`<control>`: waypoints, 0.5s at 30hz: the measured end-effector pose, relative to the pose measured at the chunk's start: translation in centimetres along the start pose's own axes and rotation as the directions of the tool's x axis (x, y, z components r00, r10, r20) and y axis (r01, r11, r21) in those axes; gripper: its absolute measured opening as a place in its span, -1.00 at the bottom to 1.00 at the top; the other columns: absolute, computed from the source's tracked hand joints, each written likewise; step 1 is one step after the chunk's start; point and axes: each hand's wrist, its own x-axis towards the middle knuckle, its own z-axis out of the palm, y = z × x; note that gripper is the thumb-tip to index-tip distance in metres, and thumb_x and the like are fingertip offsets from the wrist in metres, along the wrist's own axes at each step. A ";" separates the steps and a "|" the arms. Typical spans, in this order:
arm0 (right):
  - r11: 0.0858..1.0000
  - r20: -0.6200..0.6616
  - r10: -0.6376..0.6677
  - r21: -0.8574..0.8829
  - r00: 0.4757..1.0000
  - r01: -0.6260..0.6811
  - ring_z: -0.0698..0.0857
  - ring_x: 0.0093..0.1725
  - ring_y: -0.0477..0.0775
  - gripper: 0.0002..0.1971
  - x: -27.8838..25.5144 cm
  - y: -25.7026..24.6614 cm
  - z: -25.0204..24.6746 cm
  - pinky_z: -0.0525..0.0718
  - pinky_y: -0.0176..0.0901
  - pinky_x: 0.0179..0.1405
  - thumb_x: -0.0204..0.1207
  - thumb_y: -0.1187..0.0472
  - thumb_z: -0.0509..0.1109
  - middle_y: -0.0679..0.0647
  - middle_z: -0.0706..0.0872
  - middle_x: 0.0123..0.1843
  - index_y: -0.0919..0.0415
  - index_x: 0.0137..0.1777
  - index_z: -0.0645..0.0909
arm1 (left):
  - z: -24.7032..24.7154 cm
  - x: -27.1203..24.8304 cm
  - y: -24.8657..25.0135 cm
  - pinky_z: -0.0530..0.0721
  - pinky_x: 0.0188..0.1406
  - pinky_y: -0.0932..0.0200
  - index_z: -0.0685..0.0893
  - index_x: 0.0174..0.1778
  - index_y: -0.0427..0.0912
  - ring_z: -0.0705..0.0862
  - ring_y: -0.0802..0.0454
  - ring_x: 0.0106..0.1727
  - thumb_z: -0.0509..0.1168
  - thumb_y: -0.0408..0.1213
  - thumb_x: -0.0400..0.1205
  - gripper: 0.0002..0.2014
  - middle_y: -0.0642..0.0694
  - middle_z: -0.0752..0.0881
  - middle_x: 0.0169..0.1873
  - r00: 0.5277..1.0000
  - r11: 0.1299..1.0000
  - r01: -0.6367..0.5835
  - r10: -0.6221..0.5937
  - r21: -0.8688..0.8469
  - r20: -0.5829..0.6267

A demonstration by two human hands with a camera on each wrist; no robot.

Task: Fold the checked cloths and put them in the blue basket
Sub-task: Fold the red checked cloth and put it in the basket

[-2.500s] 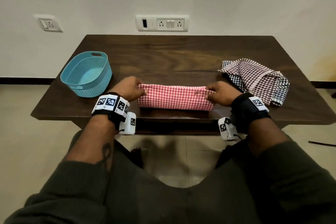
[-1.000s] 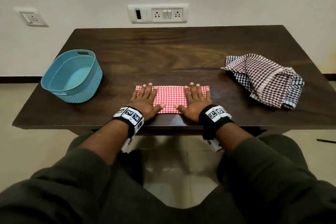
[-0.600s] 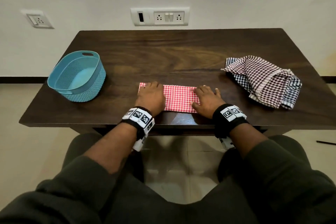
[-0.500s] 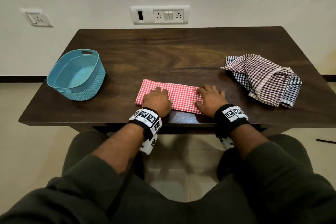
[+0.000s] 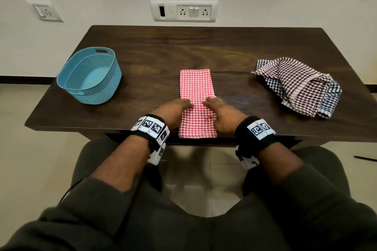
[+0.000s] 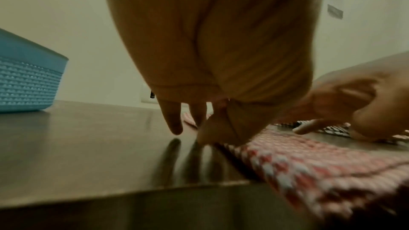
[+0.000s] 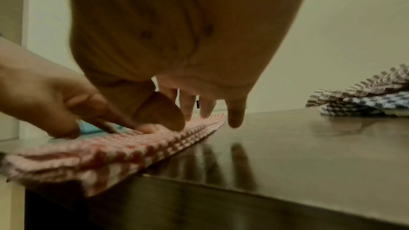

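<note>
Mid-fold: red checked cloth (image 5: 196,102), a long strip at the near edge of the table (image 5: 183,47), overhanging slightly. Left hand (image 5: 172,113) and right hand (image 5: 221,115) resting on its sides, seemingly pinching the edges, though blurred. Next, probably folding it in half, then carrying it left to the blue basket (image 5: 89,76).

I can read no words, brand names or numbers anywhere. The only signs are the black-and-white square code markers on the band of my left wrist (image 5: 151,127), in the lower middle of the head view, and on the band of my right wrist (image 5: 259,129) just to the right of it; they are block patterns, not letters. The switch and socket plate (image 5: 183,10) on the wall at the upper middle and the smaller socket plate (image 5: 46,12) at the upper left carry no print that I can make out. Both wrist views are too blurred to show any writing.
</note>
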 end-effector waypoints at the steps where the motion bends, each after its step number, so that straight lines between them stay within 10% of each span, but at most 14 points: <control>1: 0.998 0.102 -0.004 -0.057 0.995 0.010 0.03 0.74 0.11 -0.16 0.2 0.0 0.0 0.07 0.09 0.71 0.48 0.24 0.42 0.08 0.06 0.77 0.05 0.73 0.12 | 0.6 -0.6 0.0 0.15 0.69 -0.07 0.27 0.69 0.02 0.15 -0.05 0.72 0.39 -0.27 0.59 -0.27 -0.04 0.16 0.72 0.997 1.000 -0.005 0.003 0.020 0.079; 8: 0.959 0.262 0.031 -0.279 0.965 0.045 -0.15 0.75 0.13 0.19 0.2 0.7 1.5 -0.02 0.36 0.68 0.30 0.10 0.65 -0.01 -0.19 0.78 -0.08 0.75 -0.15 | 3.4 -1.3 -0.9 0.10 0.69 -0.18 0.03 0.74 0.06 -0.01 -0.08 0.75 0.40 -0.24 0.57 -0.12 -0.04 -0.02 0.75 0.996 0.990 -0.051 0.041 0.131 0.080; 12: 0.993 0.155 -0.067 -0.087 0.986 0.081 0.00 0.75 0.07 -0.19 -1.1 1.3 1.3 0.03 0.35 0.67 0.50 0.13 0.48 -0.06 0.09 0.77 -0.11 0.70 0.19 | 3.8 -1.6 -1.6 0.16 0.67 -0.17 0.23 0.69 0.13 0.07 -0.08 0.74 0.27 -0.16 0.69 -0.37 -0.01 0.14 0.73 0.996 0.996 -0.085 0.084 0.013 0.038; 15: 0.959 0.000 -0.118 0.260 0.993 0.114 0.47 0.54 -0.04 -0.58 -2.4 1.1 0.1 0.38 -0.09 0.53 0.63 0.12 0.42 -0.13 0.52 0.55 0.01 0.48 0.58 | 3.0 -1.8 -1.8 0.42 0.54 -0.05 0.55 0.45 0.22 0.46 0.00 0.56 0.21 0.10 0.67 -0.59 0.05 0.53 0.52 0.996 0.967 -0.084 0.076 -0.241 -0.042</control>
